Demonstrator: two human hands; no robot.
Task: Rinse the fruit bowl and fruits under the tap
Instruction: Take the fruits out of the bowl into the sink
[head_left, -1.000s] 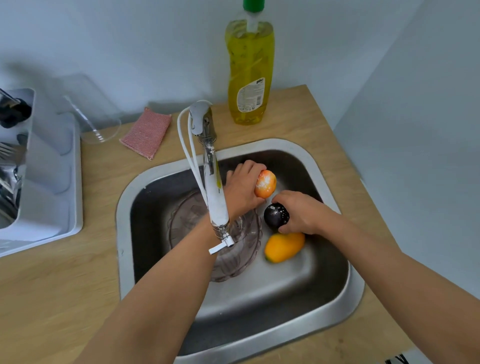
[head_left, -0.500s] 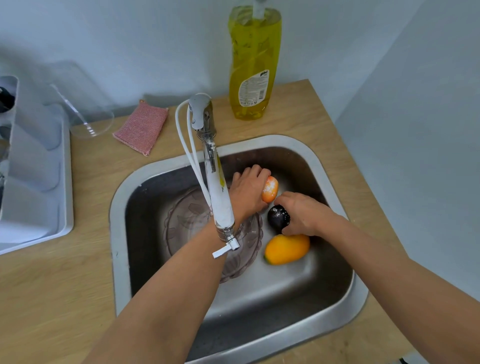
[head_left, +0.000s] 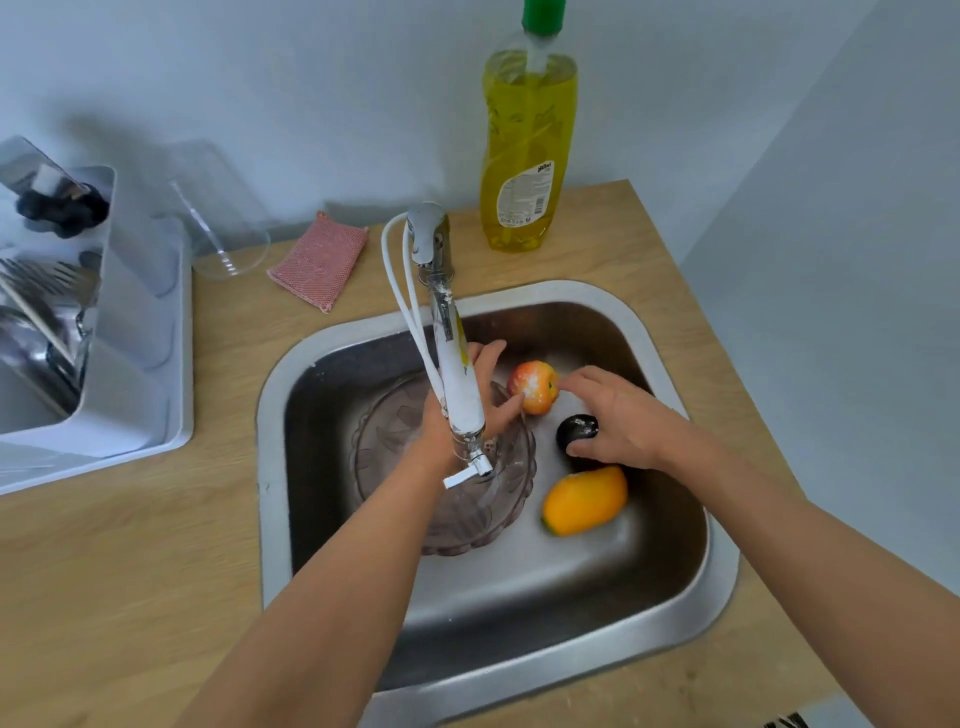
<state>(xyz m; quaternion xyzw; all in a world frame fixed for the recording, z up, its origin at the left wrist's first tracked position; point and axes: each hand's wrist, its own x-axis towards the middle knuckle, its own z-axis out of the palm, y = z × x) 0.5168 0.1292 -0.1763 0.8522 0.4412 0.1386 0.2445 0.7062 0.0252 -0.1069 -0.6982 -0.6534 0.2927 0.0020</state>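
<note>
A clear pinkish glass fruit bowl (head_left: 384, 441) lies in the steel sink (head_left: 270, 467) under the tap spout (head_left: 460, 384). My left hand (head_left: 467, 410) is over the bowl, partly behind the spout, fingers spread, thumb tip touching a red-yellow apple (head_left: 534, 387) just beyond the bowl's rim. My right hand (head_left: 623, 426) covers a dark plum (head_left: 575, 431), thumb curled under it, index finger stretched toward the apple. An orange-yellow mango (head_left: 584, 500) lies loose on the sink floor in front of the plum.
A yellow dish soap bottle (head_left: 527, 150) stands behind the sink on the wooden counter (head_left: 130, 561). A pink sponge (head_left: 319, 260) and a clear lid (head_left: 228, 249) lie at the back left. A white drying rack (head_left: 130, 364) with cutlery fills the left side.
My left hand has loosened from the apple, which now shows fully beside the bowl rim. My right hand's fingers have stretched out toward the apple while staying on the plum.
</note>
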